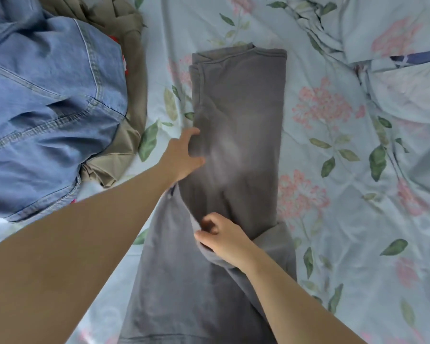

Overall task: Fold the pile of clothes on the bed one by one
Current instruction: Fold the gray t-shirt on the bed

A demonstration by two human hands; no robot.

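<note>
Pressing garment (238, 100) edge with flat, open left hand (184, 155). Pinching its fold, seemingly, with curled right hand (220, 235). Worth aligning edges before folding over.

The grey garment (238, 125) runs off the near edge, its lower end unseen, and a pale blur smears its middle. Most fingers of the left hand (184, 155) vanish at its left edge, their hold unclear. Far left, a denim garment (47, 108), cropped by the frame, buries most of a khaki garment (132, 70). A red scrap (124, 65) between them is too small to identify.
</note>
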